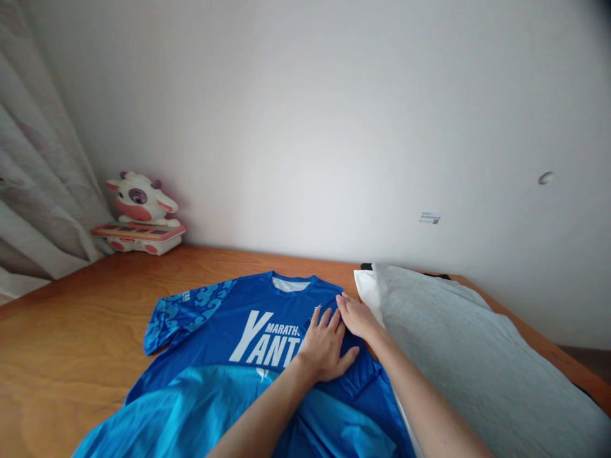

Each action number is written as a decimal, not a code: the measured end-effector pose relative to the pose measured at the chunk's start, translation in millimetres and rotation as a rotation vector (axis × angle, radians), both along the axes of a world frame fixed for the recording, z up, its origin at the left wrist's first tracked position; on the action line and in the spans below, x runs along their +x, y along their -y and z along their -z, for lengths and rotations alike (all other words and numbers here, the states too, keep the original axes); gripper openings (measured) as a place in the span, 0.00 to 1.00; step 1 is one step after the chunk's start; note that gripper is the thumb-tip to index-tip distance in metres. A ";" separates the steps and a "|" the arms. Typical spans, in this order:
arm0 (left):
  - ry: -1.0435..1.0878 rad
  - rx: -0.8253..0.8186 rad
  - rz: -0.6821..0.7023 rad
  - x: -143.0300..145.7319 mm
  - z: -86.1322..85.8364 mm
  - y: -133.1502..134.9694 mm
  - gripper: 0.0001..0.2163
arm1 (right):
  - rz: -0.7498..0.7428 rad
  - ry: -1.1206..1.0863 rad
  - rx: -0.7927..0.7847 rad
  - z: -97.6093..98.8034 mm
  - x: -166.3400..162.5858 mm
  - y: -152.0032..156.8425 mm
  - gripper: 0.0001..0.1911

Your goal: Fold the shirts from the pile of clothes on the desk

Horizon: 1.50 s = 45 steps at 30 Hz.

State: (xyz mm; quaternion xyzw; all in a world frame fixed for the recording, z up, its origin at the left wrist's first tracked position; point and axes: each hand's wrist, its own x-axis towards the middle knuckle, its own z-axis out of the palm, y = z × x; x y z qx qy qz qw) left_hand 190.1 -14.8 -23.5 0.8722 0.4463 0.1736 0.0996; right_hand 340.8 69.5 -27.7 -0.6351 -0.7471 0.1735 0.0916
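A blue T-shirt point(210, 340) with white lettering lies front up on the wooden surface, its collar toward the wall. My left hand point(324, 346) rests flat on the chest, fingers spread, covering part of the print. Close beside it, my right hand point(359, 317) touches the shirt's right shoulder edge with its fingers stretched out. The sleeve on that side is folded inward and bunched beneath and beside my hands. Lighter blue cloth point(200, 401) drapes loosely over the lower shirt, partly hidden by my left forearm.
Grey and white garments point(429, 324) lie stacked at the right, with black cloth showing underneath. A cow-shaped toy keyboard point(143, 213) stands at the back left by a pale curtain point(42, 152). The white wall point(305, 127) bounds the wooden surface point(62, 350) at the rear.
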 end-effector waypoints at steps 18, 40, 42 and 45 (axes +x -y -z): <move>-0.040 -0.152 -0.172 -46.5 14.9 12.0 0.52 | 0.152 0.195 0.076 23.4 -38.5 -2.1 0.41; -0.050 -0.098 -0.475 -47.5 12.6 4.1 0.54 | -0.060 0.142 0.561 5.9 -56.4 25.8 0.14; -0.084 -0.071 -0.488 -60.9 6.9 -1.2 0.52 | -0.036 0.123 0.538 7.0 -59.0 29.2 0.15; -0.119 -0.041 -0.545 -89.4 1.7 -14.4 0.46 | 0.000 0.099 0.501 13.0 -57.2 32.5 0.16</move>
